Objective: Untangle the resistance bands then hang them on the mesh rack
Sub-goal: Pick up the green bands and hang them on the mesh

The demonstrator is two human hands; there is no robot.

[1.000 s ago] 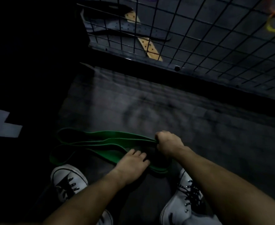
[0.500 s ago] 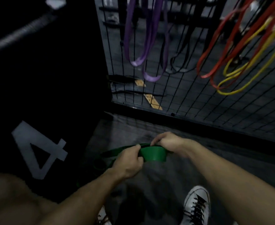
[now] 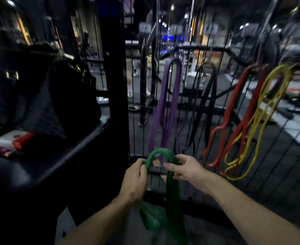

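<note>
**Green band held up in both hands before the mesh rack**

Nearest to me, both forearms reached in from the bottom edge. My left hand (image 3: 134, 181) was curled round the left side of the green resistance band (image 3: 172, 195), fingers wrapped over it just below the arch. My right hand (image 3: 184, 167) pinched the right side of the same band near the top, thumb and fingers closed on it, other fingers loosely spread. Between the two hands the band rose in an arch; its right strand hung straight down past the right wrist toward the bottom edge. Below the left hand more green band bunched in a loose clump; blur kept me from telling whether it was twisted or knotted.

To the left, a dark padded bench (image 3: 60, 163) sat with a black bag (image 3: 44, 96) on it and a small red item (image 3: 22, 139) beside the bag; too blurred to identify.

Just behind the hands stood the mesh rack (image 3: 195, 110), its black post left of the hands. On it hung a purple band (image 3: 165, 106), directly beyond the green arch, then a black band (image 3: 207, 103) to its right, then red bands (image 3: 234, 110) and yellow bands (image 3: 262, 121) overlapping each other further right. The green band was in front of the mesh; I couldn't tell if it touched.

Beyond the mesh, gym frames and lights showed, all blurred.
</note>
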